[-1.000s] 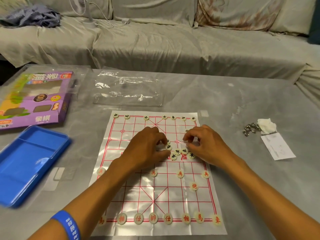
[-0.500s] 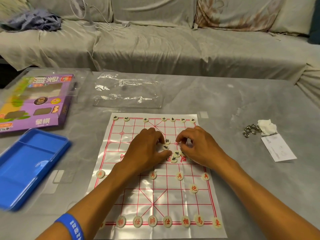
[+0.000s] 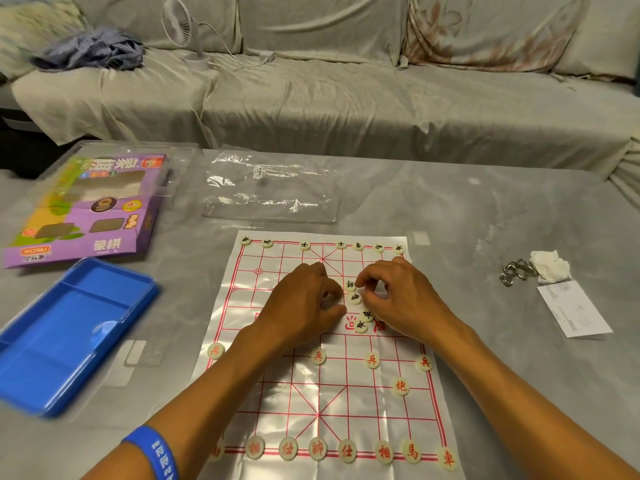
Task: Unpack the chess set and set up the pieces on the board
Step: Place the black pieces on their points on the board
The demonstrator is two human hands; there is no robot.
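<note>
A paper board (image 3: 277,396) with red grid lines lies flat on the grey table (image 3: 485,216). Red-lettered pieces (image 3: 318,448) line its near edge, with more on the rows above; black-lettered pieces (image 3: 341,244) sit along the far edge. A small loose cluster of black pieces (image 3: 355,298) lies near the board's middle, between the two hands.

The left hand (image 3: 304,303) rests on the board with its fingers curled toward the cluster; whether it holds a piece cannot be told. The right hand (image 3: 398,299) has its thumb and forefinger pinched narrow just beside the top piece of the cluster, the other fingers curled under; a grip on a piece is not clear.

Compared with half a second ago, fewer loose pieces show between the hands, and the right hand's fingertips sit closer to the cluster's top.

To the left lie a blue tray (image 3: 69,327) and a purple box (image 3: 86,209); beyond the board, a clear plastic bag (image 3: 270,188). At right are metal rings (image 3: 516,273), a tissue (image 3: 550,266) and a paper slip (image 3: 571,308).
</note>
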